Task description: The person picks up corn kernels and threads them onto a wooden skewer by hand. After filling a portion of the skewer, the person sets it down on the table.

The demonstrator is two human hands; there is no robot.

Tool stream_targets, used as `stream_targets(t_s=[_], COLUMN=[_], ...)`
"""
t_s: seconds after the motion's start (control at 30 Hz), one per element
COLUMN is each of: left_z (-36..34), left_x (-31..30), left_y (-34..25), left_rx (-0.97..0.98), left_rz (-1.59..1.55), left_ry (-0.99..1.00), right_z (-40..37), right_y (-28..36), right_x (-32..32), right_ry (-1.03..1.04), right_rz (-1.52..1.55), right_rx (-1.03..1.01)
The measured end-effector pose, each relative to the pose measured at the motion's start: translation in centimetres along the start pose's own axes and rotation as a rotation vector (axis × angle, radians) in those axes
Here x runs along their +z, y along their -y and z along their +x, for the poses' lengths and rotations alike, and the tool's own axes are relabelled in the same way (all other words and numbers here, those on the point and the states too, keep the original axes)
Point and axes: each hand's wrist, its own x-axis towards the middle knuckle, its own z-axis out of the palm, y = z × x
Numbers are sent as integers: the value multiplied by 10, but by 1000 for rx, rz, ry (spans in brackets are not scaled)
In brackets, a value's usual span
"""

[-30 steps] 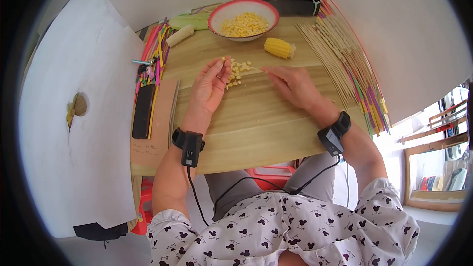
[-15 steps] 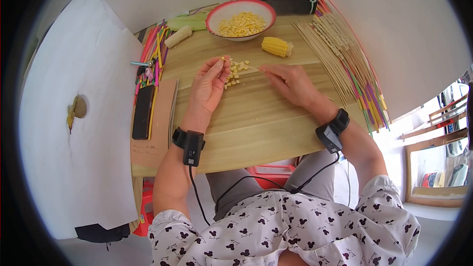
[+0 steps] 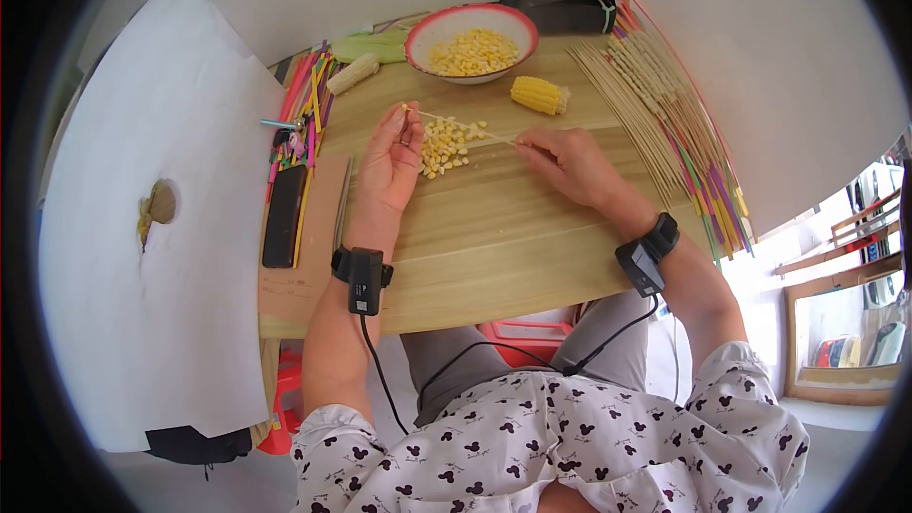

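A thin wooden skewer (image 3: 465, 124) slants between my hands above the table. My right hand (image 3: 570, 166) pinches its near end between thumb and fingers. At the far tip, the raised fingers of my left hand (image 3: 391, 154) pinch a small corn kernel (image 3: 406, 107); whether the tip has pierced it cannot be made out. Just right of my left hand, a pile of loose yellow kernels (image 3: 442, 147) lies on the wood. Beyond is a white bowl with a red rim (image 3: 518, 30), holding more kernels (image 3: 473, 52). A partly stripped corn cob (image 3: 537, 95) rests to its right.
A bare cob (image 3: 353, 74) and green husk (image 3: 375, 46) lie back left. Coloured sticks (image 3: 312, 95), a black phone (image 3: 283, 218) and brown cardboard (image 3: 323, 204) line the left. Plain skewers (image 3: 622, 114) and kernel-threaded skewers (image 3: 655, 66) lie right. White panels (image 3: 142, 323) enclose the table.
My left hand has moved left with the kernel, uncovering more of the loose pile. My right hand has shifted slightly right and down, still on the skewer. The view has moved a little.
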Motion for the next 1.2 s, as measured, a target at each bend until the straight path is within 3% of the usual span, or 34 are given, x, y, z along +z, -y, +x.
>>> stream_targets(t_s=[0.4, 0.6, 0.97, 1.2], left_z=[-3, -12, -26, -32], left_x=[3, 19, 39, 47], left_y=[4, 17, 34, 40], left_rx=[-50, -146, -330, -340], left_rz=[-31, 86, 430, 514], left_ry=[50, 45, 225, 239], right_z=[-2, -1, 1, 1], right_y=[-1, 0, 14, 18], right_x=[-1, 5, 5, 4], right_ry=[-39, -53, 42, 69], right_rz=[22, -10, 132, 201], right_rx=[-56, -82, -11, 41])
